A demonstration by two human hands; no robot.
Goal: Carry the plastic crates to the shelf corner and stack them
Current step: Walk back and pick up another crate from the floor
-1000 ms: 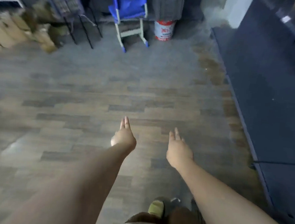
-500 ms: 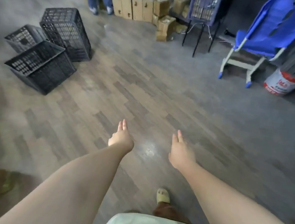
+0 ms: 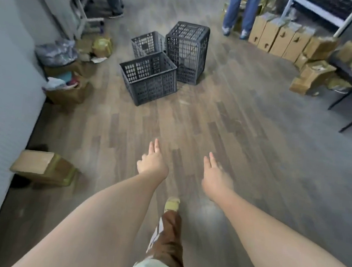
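Three dark grey perforated plastic crates stand together on the wooden floor ahead. The nearest crate (image 3: 149, 78) sits upright with its top open. Behind it to the right a taller crate (image 3: 186, 52) stands on end. A third crate (image 3: 148, 43) lies tilted at the back left. My left hand (image 3: 152, 162) and my right hand (image 3: 215, 176) are stretched out low in front of me, empty, fingers apart, well short of the crates. My foot in a yellow slipper (image 3: 172, 203) is between them.
A grey wall (image 3: 3, 98) runs along the left, with a cardboard box (image 3: 44, 168) and bags of clutter (image 3: 67, 78) at its foot. Rows of cardboard boxes (image 3: 283, 38) and a white shelf frame (image 3: 327, 12) are at the back right. Two people's legs (image 3: 239, 12) stand behind the crates.
The view has swung left, away from the blue chair and bucket. The crates have come from the far left to straight ahead. Both hands stay open and empty.
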